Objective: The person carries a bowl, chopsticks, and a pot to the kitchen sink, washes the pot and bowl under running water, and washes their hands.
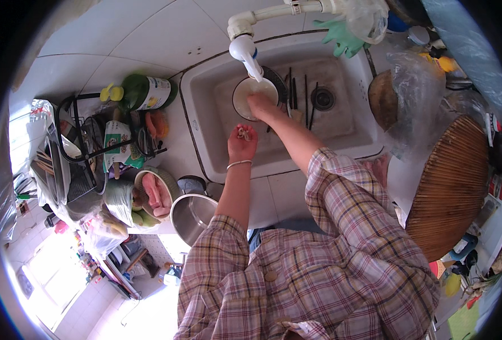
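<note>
My left hand (242, 142), palm up with curled fingers and a bangle at the wrist, holds a few small pale pieces of food (244, 134) over the near side of the sink (217, 148). My right hand (261, 107) reaches into a round, dark-rimmed bowl (235, 102) of cloudy water under the white tap (244, 49); its fingertips are hidden in the water, so its grip cannot be told. A dark pan (281, 85) lies partly beneath the bowl. Several dark chopsticks (306, 102) lie beside it, left of the drain (323, 99).
A green glove (342, 38) hangs at the sink's far right corner. Left of the sink are a green bottle (149, 92), a black dish rack (74, 148), a bowl with raw meat (172, 180) and a steel pot (191, 216). A ribbed brown woven item (450, 191) stands at the right.
</note>
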Tool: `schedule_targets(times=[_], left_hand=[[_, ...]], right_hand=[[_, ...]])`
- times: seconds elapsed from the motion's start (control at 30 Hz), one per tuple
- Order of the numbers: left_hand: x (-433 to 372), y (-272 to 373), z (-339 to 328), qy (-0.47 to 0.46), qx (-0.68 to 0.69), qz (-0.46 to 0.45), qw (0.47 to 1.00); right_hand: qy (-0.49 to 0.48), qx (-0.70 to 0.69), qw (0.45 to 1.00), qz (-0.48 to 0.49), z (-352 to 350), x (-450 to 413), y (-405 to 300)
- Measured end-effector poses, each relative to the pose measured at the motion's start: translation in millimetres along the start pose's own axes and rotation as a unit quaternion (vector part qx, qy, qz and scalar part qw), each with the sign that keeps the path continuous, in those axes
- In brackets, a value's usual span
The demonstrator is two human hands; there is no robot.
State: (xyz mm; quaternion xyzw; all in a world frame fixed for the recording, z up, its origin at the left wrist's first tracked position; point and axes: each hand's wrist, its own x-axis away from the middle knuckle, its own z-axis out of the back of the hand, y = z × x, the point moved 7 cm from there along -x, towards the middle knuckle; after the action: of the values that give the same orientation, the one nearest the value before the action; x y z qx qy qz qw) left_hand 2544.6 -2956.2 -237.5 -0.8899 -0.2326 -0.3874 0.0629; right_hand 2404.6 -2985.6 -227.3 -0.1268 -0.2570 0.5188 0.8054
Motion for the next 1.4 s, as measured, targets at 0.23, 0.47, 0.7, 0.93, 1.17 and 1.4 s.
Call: schedule_targets(times=[0.23,0.47,0.7,0.93,1.17,1.4], left_hand=[[-2,-7,1,0.025,-0.015,0.004,1.0],[-3,-7,-2,0.038,-0.028,0.001,0.999],[2,-1,4,0.04,-0.035,-0.006,0.999],[-1,-2,4,0.044,-0.023,0.0,0.999],[2,-6,6,0.07,-0.03,-0.013,0.997],[-5,-19,7,0.115,-0.046,-0.017,0.992]], right_hand=[[0.087,-0.009,0.996,0.014,9,0,2],[0.05,0.093,0.991,0.078,0,-4,6],[-0.132,-0.051,0.99,-0.011,-18,-2,4],[-0.157,-0.096,0.983,-0.013,-14,7,4],[-0.209,-0.049,0.976,0.027,5,18,-5],[-0.213,-0.138,0.966,0.039,16,28,6]])
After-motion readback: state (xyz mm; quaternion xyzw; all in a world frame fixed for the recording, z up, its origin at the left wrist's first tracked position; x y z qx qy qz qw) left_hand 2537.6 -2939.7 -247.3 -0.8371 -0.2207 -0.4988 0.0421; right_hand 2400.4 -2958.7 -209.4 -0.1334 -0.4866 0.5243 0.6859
